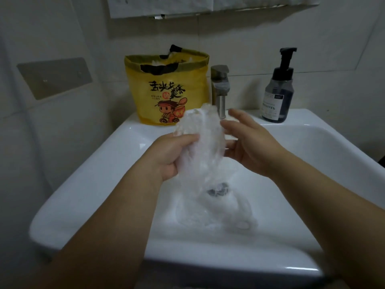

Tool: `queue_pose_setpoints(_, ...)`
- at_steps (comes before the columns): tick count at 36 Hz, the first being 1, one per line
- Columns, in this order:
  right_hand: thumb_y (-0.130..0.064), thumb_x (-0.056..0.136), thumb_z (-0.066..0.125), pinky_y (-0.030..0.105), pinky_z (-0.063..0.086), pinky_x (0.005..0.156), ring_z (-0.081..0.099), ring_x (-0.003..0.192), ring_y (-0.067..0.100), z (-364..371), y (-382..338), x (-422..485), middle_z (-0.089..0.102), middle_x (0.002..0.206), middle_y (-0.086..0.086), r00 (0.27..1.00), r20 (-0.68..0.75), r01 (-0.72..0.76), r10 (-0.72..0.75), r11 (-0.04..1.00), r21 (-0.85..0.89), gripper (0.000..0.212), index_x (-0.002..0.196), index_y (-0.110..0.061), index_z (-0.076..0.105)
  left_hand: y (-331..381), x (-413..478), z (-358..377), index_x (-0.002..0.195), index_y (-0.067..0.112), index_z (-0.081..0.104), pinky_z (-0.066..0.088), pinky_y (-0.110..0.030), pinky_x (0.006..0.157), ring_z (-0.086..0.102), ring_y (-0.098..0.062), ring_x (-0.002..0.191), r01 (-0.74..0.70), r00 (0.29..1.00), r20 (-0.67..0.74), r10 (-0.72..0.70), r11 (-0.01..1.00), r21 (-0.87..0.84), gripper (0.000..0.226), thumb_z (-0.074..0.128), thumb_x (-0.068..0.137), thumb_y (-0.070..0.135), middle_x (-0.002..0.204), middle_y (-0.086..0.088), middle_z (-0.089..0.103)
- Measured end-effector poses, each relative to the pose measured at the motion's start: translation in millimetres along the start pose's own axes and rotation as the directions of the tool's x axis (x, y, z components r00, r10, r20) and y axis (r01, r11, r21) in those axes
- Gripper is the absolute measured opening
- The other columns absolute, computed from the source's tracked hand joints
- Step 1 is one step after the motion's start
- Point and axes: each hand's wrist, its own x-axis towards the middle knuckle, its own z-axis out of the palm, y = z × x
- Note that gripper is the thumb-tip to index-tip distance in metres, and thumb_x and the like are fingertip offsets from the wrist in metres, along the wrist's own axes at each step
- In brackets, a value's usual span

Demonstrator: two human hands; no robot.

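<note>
Fingers (186, 139) of the left hand (171, 157) grip one clear bag (205, 130).

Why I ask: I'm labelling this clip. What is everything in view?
plastic bag: 1, clear whitish, crumpled, held over the sink, lower end hanging down to the drain
yellow bag: 1, yellow with a cartoon print, back ledge, left of the tap
tap: 1, silver, back middle of the sink
pump bottle: 1, dark with a black pump, back ledge, right of the tap
sink: 1, white, against the tiled wall
drain: 1, grey, basin bottom, seen through the plastic bag
metal plate: 1, grey, left wall
paper: count unclear, white, wall above
left hand: grips the plastic bag
right hand: fingers straight, at the bag's right side
</note>
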Motion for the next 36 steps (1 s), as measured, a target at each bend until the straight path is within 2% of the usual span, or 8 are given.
queue_pose_setpoints(2,-0.001,0.093,0.047,0.035,0.056,0.079,0.054,0.113,0.022,-1.6,-0.4,-3.1,0.037,0.146,0.005,0.997,0.002,0.080,-0.084,0.950,-0.301,0.070,0.148,-0.037,0.021,2.1,0.7,-3.9,0.112,0.006,0.065,0.058,-0.028,0.053,0.071,-0.018,0.064,0.067,0.996,-0.052,-0.072,0.994,-0.086,0.021,0.057,0.094,0.013,0.087,-0.010,0.073)
queue_pose_setpoints(4,0.006,0.087,0.049,0.035,0.052,0.092,0.035,0.130,0.013,-2.1,4.3,-9.1,0.016,0.157,-0.005,0.973,0.115,0.222,-0.202,0.656,-0.722,0.087,0.146,-0.048,0.014,1.5,2.8,-6.6,0.112,0.007,0.065,0.057,-0.028,0.057,0.071,-0.019,0.071,0.105,0.989,-0.088,-0.119,0.983,-0.147,0.020,0.057,0.095,0.013,0.091,-0.009,0.073)
queue_pose_setpoints(7,-0.003,0.083,0.063,0.035,0.033,0.111,0.013,0.146,0.019,-0.2,13.8,-11.7,-0.004,0.160,-0.008,0.925,0.327,0.371,-0.193,0.280,-0.885,0.096,0.133,-0.060,0.004,-1.3,6.9,-9.0,0.121,0.005,0.063,0.056,-0.029,0.063,0.067,-0.022,0.096,0.123,0.979,-0.138,-0.149,0.976,-0.180,0.028,0.057,0.095,0.012,0.114,-0.011,0.068)
queue_pose_setpoints(12,-0.024,0.084,0.067,0.040,0.029,0.110,0.041,0.132,0.027,9.5,20.2,-9.0,0.047,0.144,0.011,0.802,0.481,0.541,-0.353,0.090,-0.836,0.029,0.113,-0.022,0.069,-3.8,5.8,-8.3,0.118,0.002,0.062,0.056,-0.035,0.064,0.069,-0.023,0.082,0.138,0.982,-0.109,-0.155,0.979,-0.149,0.025,0.055,0.095,0.008,0.104,-0.012,0.070)
queue_pose_setpoints(18,-0.028,0.095,0.055,0.010,0.036,0.047,0.046,0.044,0.002,12.3,11.1,-9.8,0.056,0.057,-0.009,0.963,0.164,0.266,-0.212,0.693,-0.670,0.025,0.092,-0.009,0.070,-2.8,5.8,-3.9,0.108,0.010,0.066,0.056,-0.019,0.057,0.069,-0.011,0.075,-0.055,0.998,-0.041,0.052,0.996,-0.077,0.030,0.052,0.090,-0.009,0.091,-0.004,0.072)
queue_pose_setpoints(26,-0.027,0.089,0.066,0.040,0.052,0.087,0.065,0.086,0.020,8.9,9.8,1.4,0.070,0.092,0.007,0.967,-0.164,0.113,-0.194,0.907,-0.405,0.013,0.085,-0.014,0.067,-4.0,-2.7,5.4,0.119,0.009,0.061,0.057,-0.019,0.065,0.065,-0.016,0.090,-0.154,0.981,0.124,0.149,0.987,0.034,0.042,0.050,0.087,-0.017,0.112,-0.009,0.067)
queue_pose_setpoints(32,-0.025,0.083,0.069,0.043,0.055,0.080,0.061,0.105,0.030,6.4,2.5,-1.0,0.062,0.116,0.012,0.968,-0.093,-0.238,0.234,0.971,-0.033,0.029,0.107,-0.015,0.056,-3.8,-3.8,5.9,0.129,0.005,0.056,0.059,-0.027,0.078,0.065,-0.023,0.101,-0.173,0.961,0.216,0.173,0.985,-0.020,0.049,0.049,0.087,-0.017,0.123,-0.015,0.064)
queue_pose_setpoints(36,-0.010,0.087,0.064,0.028,0.059,0.069,0.068,0.087,0.024,5.5,1.3,-1.6,0.068,0.103,0.013,0.976,-0.115,-0.177,0.183,0.982,0.059,0.017,0.103,-0.005,0.059,-3.9,-6.4,6.0,0.113,0.016,0.064,0.054,-0.027,0.081,0.063,-0.017,0.098,-0.195,0.950,0.263,0.170,0.978,0.071,0.043,0.046,0.087,-0.013,0.106,-0.005,0.068)
